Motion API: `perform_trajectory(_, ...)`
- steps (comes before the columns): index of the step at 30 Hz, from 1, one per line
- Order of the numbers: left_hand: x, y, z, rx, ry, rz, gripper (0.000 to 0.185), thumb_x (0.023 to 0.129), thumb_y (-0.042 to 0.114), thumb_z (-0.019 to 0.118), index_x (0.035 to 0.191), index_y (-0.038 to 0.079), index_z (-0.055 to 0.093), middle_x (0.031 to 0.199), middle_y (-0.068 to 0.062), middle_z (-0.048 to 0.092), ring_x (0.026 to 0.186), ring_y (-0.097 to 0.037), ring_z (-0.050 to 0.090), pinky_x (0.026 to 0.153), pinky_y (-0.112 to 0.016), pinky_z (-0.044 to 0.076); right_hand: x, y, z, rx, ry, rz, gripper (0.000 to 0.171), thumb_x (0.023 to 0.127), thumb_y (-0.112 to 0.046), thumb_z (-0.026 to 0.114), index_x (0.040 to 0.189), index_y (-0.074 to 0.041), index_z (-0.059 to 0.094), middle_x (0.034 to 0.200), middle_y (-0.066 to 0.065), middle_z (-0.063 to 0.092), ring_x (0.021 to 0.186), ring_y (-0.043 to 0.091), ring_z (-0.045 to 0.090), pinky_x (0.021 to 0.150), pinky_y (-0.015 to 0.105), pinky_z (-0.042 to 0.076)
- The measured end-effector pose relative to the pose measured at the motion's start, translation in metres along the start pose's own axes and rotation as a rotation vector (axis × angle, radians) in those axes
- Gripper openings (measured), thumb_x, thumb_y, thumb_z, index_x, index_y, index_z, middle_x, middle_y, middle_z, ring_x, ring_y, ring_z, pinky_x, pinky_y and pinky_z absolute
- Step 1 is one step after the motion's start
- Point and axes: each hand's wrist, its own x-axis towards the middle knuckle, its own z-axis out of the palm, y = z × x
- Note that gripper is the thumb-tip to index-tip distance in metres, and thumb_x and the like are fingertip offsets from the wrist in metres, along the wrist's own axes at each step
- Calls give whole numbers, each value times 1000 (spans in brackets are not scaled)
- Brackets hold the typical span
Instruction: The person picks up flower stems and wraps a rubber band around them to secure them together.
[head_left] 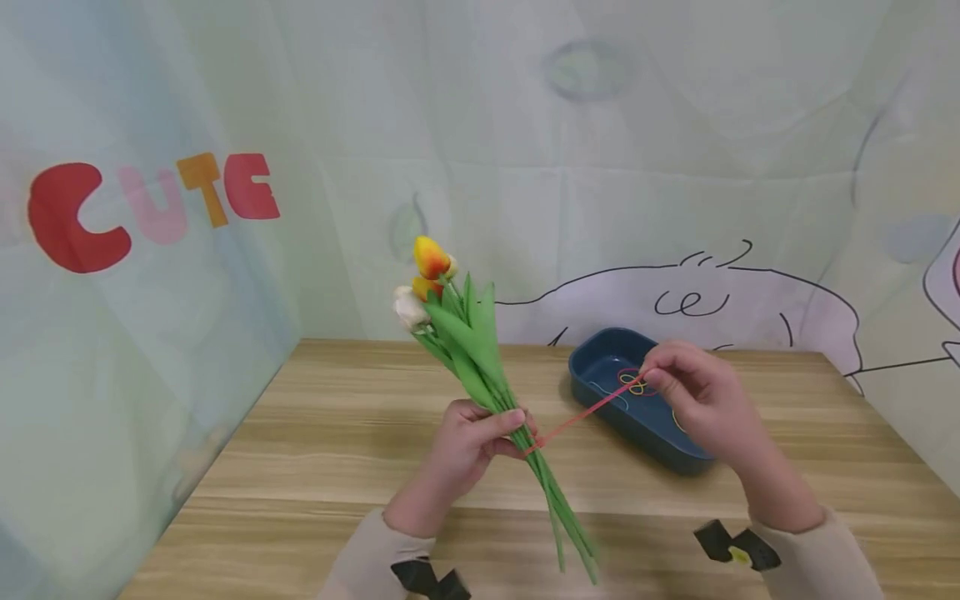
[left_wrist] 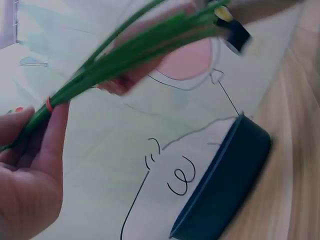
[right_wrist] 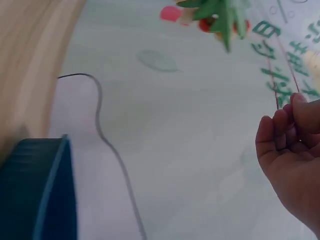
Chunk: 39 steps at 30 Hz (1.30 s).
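Note:
In the head view, my left hand grips a bunch of artificial tulips by its green stems. The orange-yellow and white blooms point up and to the left, and the stem ends slant down to the right. A red rubber band loops round the stems just below the left thumb. My right hand pinches the far end of that band between thumb and fingertips, stretching it taut up and rightward. Seen from the left wrist, the loop lies snug against the stems beside the fingers.
A dark blue dish stands on the wooden table under and behind the right hand. Several loose rubber bands, yellow and red among them, lie inside it. A printed cloth backdrop rises behind the table and along its left side.

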Motion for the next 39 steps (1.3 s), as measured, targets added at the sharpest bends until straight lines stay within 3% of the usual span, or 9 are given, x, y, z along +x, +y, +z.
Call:
perform_trajectory(4, -2, 11, -2, -133, -99, -3, 22, 94, 2, 57, 89, 14, 74, 84, 1, 71, 78, -11, 71, 70, -26, 61, -10, 21, 10, -59, -37, 44, 17, 85, 17, 59, 87, 1, 63, 87, -4, 60, 76, 8, 54, 65, 12, 51)
perform_trajectory(8, -1, 16, -6, -214, -94, 45, 19, 97, 4, 54, 93, 11, 71, 89, -2, 72, 87, -14, 71, 78, -26, 60, -25, 37, 36, -78, -136, 163, 15, 85, 12, 63, 87, -3, 66, 84, -2, 62, 74, 6, 55, 62, 16, 51)
perform_trajectory(13, 1, 16, -7, -287, 20, 70, 24, 100, 2, 47, 93, 9, 69, 91, -6, 73, 90, -15, 71, 81, -24, 59, -51, 35, 85, -7, -219, 358, 5, 90, -2, 63, 91, -3, 68, 83, 4, 66, 75, 3, 58, 64, 20, 54)
perform_trajectory(17, 3, 12, -6, -274, 154, 68, 26, 100, 0, 46, 91, 9, 68, 88, -6, 73, 88, -15, 71, 81, -23, 59, -71, 17, 124, 144, -173, 370, 8, 91, -5, 62, 94, 1, 67, 84, 12, 65, 79, 2, 59, 68, 22, 57)
perform_trajectory(20, 4, 9, -7, -179, 241, 112, 25, 98, -1, 51, 88, 10, 70, 85, -5, 74, 85, -15, 72, 79, -24, 59, -76, 1, 136, 251, -137, 264, 6, 90, 3, 61, 92, 4, 66, 85, 17, 62, 81, 4, 58, 67, 23, 57)
perform_trajectory(25, 6, 7, -13, 29, 290, 232, 21, 93, -5, 57, 86, 8, 71, 81, -4, 74, 82, -17, 72, 75, -29, 60, -59, -22, 113, 122, -133, 74, 17, 88, 12, 59, 94, -3, 64, 85, 8, 60, 78, 9, 55, 62, 21, 52)
perform_trajectory(30, 3, 12, -13, 208, 193, 214, 18, 92, 0, 62, 90, -18, 62, 80, 1, 73, 78, -15, 72, 71, -33, 62, -29, -35, 69, -62, -161, -23, 25, 86, 15, 60, 93, -9, 62, 84, -2, 57, 77, 7, 52, 62, 20, 48)
perform_trajectory(35, 1, 16, -11, 54, -26, 173, 14, 95, 8, 59, 92, -3, 68, 84, 0, 72, 80, -14, 71, 70, -30, 62, -7, -24, 39, -160, -161, -49, 29, 82, 16, 63, 89, -12, 62, 84, -6, 58, 79, 6, 51, 65, 18, 46)
perform_trajectory(39, -1, 21, -8, -123, -95, 110, 14, 98, 11, 55, 93, 10, 69, 87, -2, 70, 84, -14, 71, 72, -26, 61, -9, -1, 39, -103, -172, -12, 25, 83, 14, 63, 88, -11, 63, 84, -4, 60, 78, 8, 52, 63, 19, 48)
